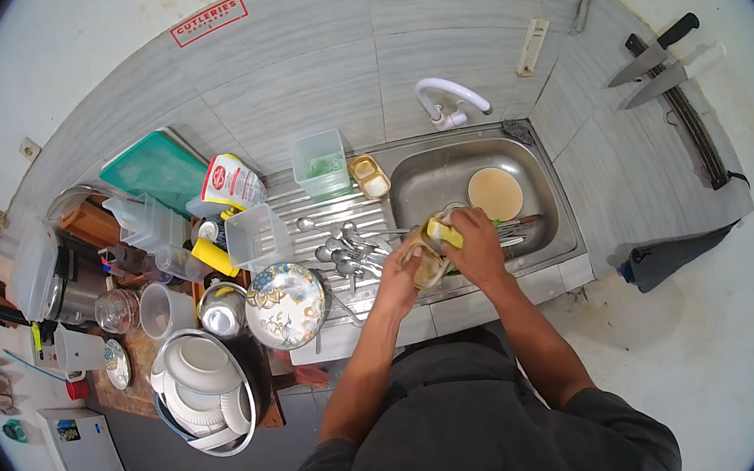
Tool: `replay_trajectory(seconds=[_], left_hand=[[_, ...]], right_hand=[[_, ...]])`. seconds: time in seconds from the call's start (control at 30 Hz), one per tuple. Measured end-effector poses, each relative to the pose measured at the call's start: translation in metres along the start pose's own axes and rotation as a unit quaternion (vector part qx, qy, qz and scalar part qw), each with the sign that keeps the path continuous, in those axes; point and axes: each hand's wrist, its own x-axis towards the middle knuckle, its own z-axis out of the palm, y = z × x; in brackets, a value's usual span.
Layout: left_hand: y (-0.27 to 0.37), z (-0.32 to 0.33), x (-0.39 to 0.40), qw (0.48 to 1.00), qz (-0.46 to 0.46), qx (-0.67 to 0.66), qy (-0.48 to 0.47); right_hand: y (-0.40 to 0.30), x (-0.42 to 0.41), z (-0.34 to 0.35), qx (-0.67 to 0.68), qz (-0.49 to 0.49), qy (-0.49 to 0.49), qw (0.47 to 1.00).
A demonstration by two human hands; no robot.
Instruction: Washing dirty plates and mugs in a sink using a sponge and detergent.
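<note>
Over the front left edge of the steel sink, my left hand grips a small clear container, possibly glass or plastic. A yellow sponge is pinched in my right hand and pressed against the container's upper rim. Behind my right hand, a round cream-coloured plate lies in the basin. Several utensils rest at the basin's front right, partly covered by that hand. A heap of spoons and forks is spread on the ribbed drainboard just left of my hands.
A white curved faucet rises behind the sink. On the drainboard stand a tub with green suds, a gold two-part holder and a patterned plate. A basin of white bowls is at left. Knives hang on the right wall.
</note>
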Motion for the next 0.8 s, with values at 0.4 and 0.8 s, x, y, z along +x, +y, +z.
replay_trajectory(seconds=[0.4,0.8], left_hand=[[0.005,0.012,-0.001,0.998,-0.034,-0.033,-0.029],[0.015,0.008,0.012,0.998,0.016,-0.057,0.000]], right_hand=[[-0.013,-0.010,0.013,-0.021,-0.036,0.002,0.999],[-0.018,-0.026,0.021,0.000,-0.160,-0.069,0.985]])
